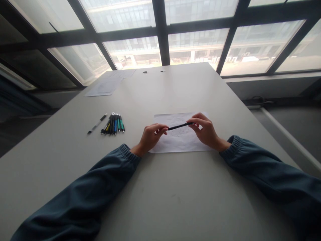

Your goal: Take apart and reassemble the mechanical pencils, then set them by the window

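Note:
A slim black pen point(178, 127) is stretched between my two hands, above a white sheet of paper point(183, 144) with faint marks on it. Its left end is pinched in the fingertips of my left hand point(151, 135). At the other end, slightly higher, the thumb and fingers of my right hand point(205, 132) close around it. The fingers cover both tips of the pen. To the left of my left hand lies a bunch of pens point(114, 124) with black, blue, green and yellow parts. Beside that bunch, one clear-barrelled pen point(97, 124) lies apart at a slant.
The long white table point(160, 187) runs away from me to large dark-framed windows point(162, 33). More paper sheets point(104, 86) lie at its far left. Two small dark round spots point(144, 72) show near the far edge. A pale pipe point(292, 140) runs along the floor at right.

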Tool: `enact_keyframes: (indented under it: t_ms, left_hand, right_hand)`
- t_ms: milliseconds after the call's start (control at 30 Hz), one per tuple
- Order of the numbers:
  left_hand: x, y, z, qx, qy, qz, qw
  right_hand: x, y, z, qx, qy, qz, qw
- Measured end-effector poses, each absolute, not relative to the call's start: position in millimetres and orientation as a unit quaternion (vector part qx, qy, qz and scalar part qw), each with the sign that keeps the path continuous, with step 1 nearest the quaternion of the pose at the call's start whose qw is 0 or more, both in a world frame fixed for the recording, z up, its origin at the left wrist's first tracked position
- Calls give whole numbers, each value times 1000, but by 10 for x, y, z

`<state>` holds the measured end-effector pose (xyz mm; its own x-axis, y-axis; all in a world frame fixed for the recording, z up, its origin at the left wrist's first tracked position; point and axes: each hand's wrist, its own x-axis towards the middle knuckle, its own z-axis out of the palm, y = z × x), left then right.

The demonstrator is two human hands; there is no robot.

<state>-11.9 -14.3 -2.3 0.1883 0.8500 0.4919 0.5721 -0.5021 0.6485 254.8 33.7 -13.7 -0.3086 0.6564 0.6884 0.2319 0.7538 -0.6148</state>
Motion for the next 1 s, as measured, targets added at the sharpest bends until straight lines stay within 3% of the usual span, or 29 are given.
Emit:
enact_keyframes:
  t_ms: [533, 1000]
  left_hand:
    - [-143, -85, -81, 780, 452, 418, 112]
    - [-264, -8, -155, 681, 569, 458, 52]
  right_hand:
    - [2559, 352, -122, -330, -753, 182, 539]
    - [2576, 423, -122, -393, -663, 190, 608]
